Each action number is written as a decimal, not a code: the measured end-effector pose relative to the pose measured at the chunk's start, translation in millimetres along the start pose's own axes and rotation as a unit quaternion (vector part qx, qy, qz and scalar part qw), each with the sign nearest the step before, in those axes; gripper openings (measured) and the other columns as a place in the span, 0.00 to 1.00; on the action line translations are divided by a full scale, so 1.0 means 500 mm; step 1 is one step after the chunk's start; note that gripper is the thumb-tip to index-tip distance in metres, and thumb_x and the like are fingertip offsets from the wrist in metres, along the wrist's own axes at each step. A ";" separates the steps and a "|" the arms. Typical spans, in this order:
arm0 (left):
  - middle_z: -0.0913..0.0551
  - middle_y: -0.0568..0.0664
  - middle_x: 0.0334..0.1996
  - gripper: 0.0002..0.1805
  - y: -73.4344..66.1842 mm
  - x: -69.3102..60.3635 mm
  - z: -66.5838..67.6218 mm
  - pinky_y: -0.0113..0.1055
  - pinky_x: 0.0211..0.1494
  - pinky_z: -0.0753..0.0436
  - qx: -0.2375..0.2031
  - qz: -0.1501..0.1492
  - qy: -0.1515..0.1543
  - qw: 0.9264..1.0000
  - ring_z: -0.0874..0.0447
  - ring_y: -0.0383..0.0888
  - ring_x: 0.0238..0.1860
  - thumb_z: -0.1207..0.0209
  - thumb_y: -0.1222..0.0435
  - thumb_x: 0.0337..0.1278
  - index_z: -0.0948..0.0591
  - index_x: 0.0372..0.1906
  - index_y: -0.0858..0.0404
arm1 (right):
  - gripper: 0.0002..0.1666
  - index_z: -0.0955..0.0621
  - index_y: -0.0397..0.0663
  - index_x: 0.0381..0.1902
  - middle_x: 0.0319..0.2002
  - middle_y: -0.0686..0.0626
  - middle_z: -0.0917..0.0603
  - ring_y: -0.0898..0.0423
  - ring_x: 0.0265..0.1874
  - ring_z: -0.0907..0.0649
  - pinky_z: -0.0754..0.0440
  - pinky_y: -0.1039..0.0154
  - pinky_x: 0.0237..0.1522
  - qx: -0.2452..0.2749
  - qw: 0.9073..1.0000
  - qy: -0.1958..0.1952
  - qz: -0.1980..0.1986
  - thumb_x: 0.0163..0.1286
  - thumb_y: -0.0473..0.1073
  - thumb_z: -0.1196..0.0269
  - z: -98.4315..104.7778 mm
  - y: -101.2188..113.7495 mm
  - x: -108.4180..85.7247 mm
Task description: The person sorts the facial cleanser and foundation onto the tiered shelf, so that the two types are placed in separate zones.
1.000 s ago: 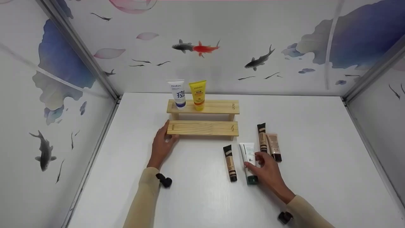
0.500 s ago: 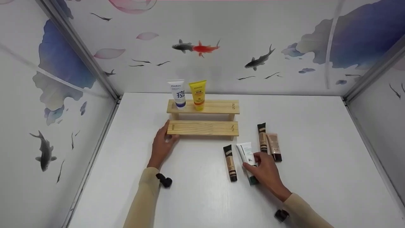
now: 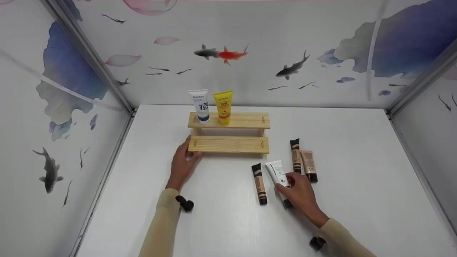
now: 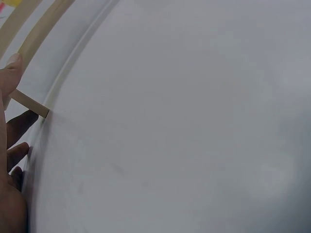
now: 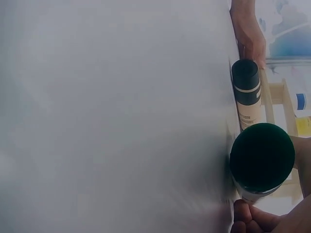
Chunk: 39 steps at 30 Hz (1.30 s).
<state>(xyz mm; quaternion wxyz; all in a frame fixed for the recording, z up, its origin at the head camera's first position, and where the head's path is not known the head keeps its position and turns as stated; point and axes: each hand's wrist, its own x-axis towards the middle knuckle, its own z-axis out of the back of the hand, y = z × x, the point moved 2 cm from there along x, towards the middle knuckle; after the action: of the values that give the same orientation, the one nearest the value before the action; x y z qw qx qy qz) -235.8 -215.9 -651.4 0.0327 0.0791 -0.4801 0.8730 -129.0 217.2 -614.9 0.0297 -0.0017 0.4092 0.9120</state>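
Observation:
My left hand [image 3: 182, 166] grips the left end of a two-step wooden display stand [image 3: 228, 144]. In the left wrist view its thumb [image 4: 14, 60] lies against the front board, while the fingers reach below, beside a leg. My right hand [image 3: 301, 194] pinches a white squeeze tube [image 3: 275, 171] between thumb and fingers. The tube slants, crimped end away from me; its dark green cap [image 5: 262, 158] fills much of the right wrist view's right side. A slim beige tube with black ends [image 3: 259, 184] lies just left of it.
On the stand's upper step, a white-and-blue tube [image 3: 201, 106] and a yellow tube [image 3: 224, 107] stand upright on the left. Right of my right hand lie another slim beige tube [image 3: 296, 156] and a pinkish tube with a dark cap [image 3: 309, 166]. Printed walls [image 3: 242, 82] enclose the table.
The white tube's crimped end has swung slightly left, tilting the tube and turning its face. My right hand has shifted a little left. My left hand and the stand have stayed put.

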 end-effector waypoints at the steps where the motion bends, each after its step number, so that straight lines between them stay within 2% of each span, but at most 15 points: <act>1: 0.30 0.57 0.82 0.49 0.001 -0.001 0.000 0.53 0.84 0.31 -0.002 0.000 -0.001 1.000 0.31 0.55 0.81 0.34 0.42 0.76 0.41 0.90 0.54 | 0.26 0.13 0.35 0.56 0.41 0.45 0.13 0.52 0.39 0.20 0.22 0.59 0.39 0.002 1.000 -0.001 0.000 0.67 0.45 0.20 0.001 0.000 -0.001; 9: 0.32 0.58 0.83 0.49 -0.004 -0.001 0.002 0.54 0.86 0.34 -0.009 -0.001 -0.001 1.000 0.32 0.57 0.82 0.33 0.44 0.76 0.41 0.90 0.56 | 0.31 0.16 0.33 0.62 0.50 0.40 0.13 0.49 0.44 0.17 0.18 0.58 0.45 0.025 1.000 -0.004 -0.011 0.67 0.44 0.21 0.005 0.000 -0.006; 19: 0.31 0.56 0.83 0.50 -0.007 0.001 0.003 0.54 0.86 0.35 -0.003 0.006 0.000 1.000 0.33 0.56 0.82 0.34 0.40 0.75 0.41 0.90 0.53 | 0.33 0.19 0.34 0.67 0.56 0.39 0.14 0.46 0.48 0.17 0.17 0.54 0.50 0.039 0.999 -0.003 -0.009 0.70 0.43 0.23 0.011 -0.002 -0.003; 29: 0.31 0.57 0.82 0.49 -0.008 -0.002 0.001 0.54 0.85 0.34 0.001 0.008 -0.001 1.000 0.32 0.56 0.81 0.33 0.42 0.76 0.41 0.90 0.53 | 0.35 0.20 0.33 0.69 0.54 0.38 0.14 0.47 0.47 0.18 0.18 0.59 0.46 0.046 0.999 -0.006 -0.017 0.70 0.43 0.23 0.021 0.000 -0.006; 33: 0.31 0.56 0.82 0.49 -0.007 -0.002 0.000 0.54 0.86 0.35 0.007 0.008 -0.001 1.000 0.32 0.56 0.82 0.34 0.41 0.77 0.42 0.90 0.53 | 0.34 0.20 0.33 0.68 0.50 0.39 0.14 0.48 0.45 0.18 0.19 0.62 0.42 0.044 0.999 -0.015 -0.009 0.70 0.43 0.23 0.027 0.003 -0.007; 39: 0.32 0.55 0.83 0.49 -0.007 -0.002 0.000 0.54 0.86 0.36 0.004 0.014 0.004 1.000 0.34 0.55 0.83 0.35 0.40 0.76 0.42 0.91 0.51 | 0.34 0.19 0.34 0.69 0.50 0.39 0.13 0.47 0.44 0.18 0.19 0.63 0.40 0.041 0.999 -0.030 0.002 0.70 0.42 0.22 0.039 0.007 -0.004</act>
<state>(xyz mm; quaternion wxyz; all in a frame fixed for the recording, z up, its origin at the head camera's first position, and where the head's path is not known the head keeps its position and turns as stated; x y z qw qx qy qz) -234.5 -214.1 -648.4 0.0219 0.0694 -0.4778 0.8754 -127.0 229.6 -599.3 0.0400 0.0277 0.4452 0.8941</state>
